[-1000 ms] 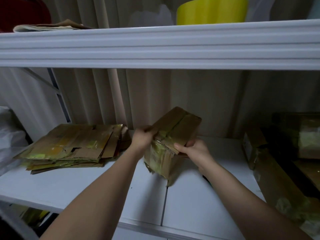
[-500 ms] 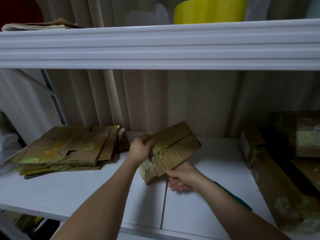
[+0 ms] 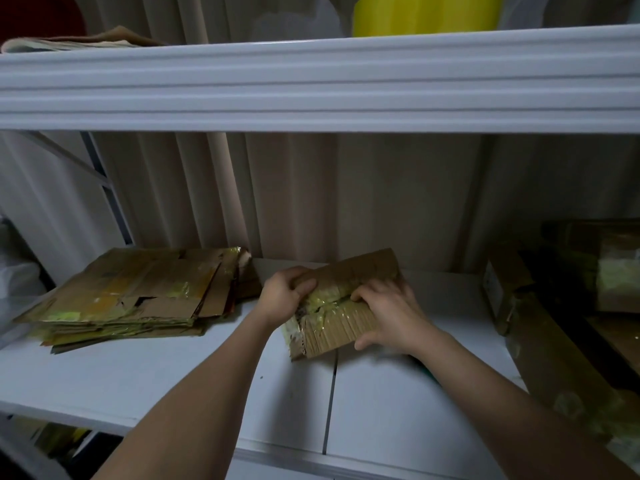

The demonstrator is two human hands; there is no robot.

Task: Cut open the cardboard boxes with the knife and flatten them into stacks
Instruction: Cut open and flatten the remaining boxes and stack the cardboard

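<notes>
I can't read any writing here. The box (image 3: 341,306) in my hands (image 3: 388,313) shows only tape and bare cardboard. A pale label (image 3: 493,289) sits on the carton (image 3: 540,341) to the right of my hands, but its print is too small and dim to read.

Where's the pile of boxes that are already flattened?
In the head view, the flattened stack lies on the left of the white shelf, left of the left hand.

A yellow container (image 3: 426,13) sits on the upper white shelf (image 3: 311,81) (corrugated wall (image 3: 346,195) behind).
</notes>
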